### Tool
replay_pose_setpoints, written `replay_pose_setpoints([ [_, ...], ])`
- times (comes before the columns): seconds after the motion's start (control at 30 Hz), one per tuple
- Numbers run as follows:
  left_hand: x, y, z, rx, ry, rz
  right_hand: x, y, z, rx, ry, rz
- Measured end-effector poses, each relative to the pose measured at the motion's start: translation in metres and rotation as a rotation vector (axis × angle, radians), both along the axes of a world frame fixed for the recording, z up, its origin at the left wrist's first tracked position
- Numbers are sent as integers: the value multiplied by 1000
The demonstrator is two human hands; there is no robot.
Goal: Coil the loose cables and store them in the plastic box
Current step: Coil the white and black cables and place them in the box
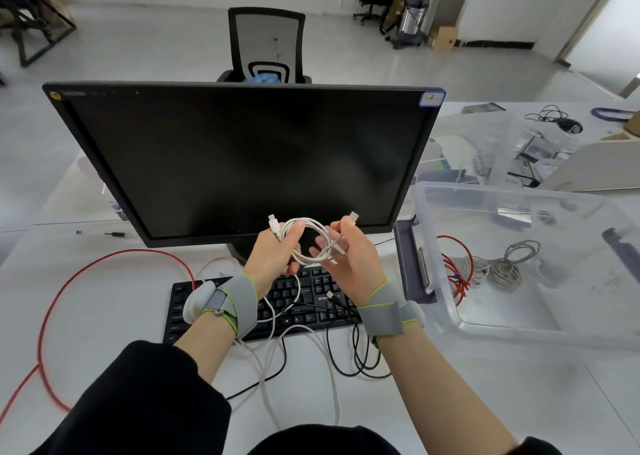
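Seemingly both grips around white cable (pixel 313 238)

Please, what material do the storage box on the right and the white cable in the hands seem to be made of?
Plastic box: seems clear, slightly frosted plastic; the coiled cables inside and the table show through its walls.
White cable, held as a coil by the left hand and right hand: probably a smooth, matte rubbery plastic jacket; it bends in soft loops. Its plug tips look like metal.

i see the keyboard (pixel 256 302) before the monitor (pixel 242 156), the plastic box (pixel 519 330) to their right, coiled cables (pixel 498 267) in it, loose cables (pixel 311 350) nearest me.
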State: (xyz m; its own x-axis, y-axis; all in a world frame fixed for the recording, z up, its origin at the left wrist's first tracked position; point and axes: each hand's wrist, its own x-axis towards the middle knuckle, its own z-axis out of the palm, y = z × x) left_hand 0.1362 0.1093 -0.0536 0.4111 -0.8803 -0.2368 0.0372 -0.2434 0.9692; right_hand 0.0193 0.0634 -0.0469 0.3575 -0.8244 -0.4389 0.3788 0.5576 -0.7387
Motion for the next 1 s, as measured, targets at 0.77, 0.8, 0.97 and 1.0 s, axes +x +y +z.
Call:
replay_pose_setpoints([
  [0.77,11,4,2,-146,342,-197,-8,-1,-9,69,68,-140],
  [0.8,12,5,3,-147,331,-224,-8,-1,-9,54,87,-142],
  [0.97,9,7,3,-85,163,-229,-7,-1,-10,-92,238,-152],
  [1.0,9,7,3,-59,116,-239,-7,-1,-11,-115,261,-150],
])
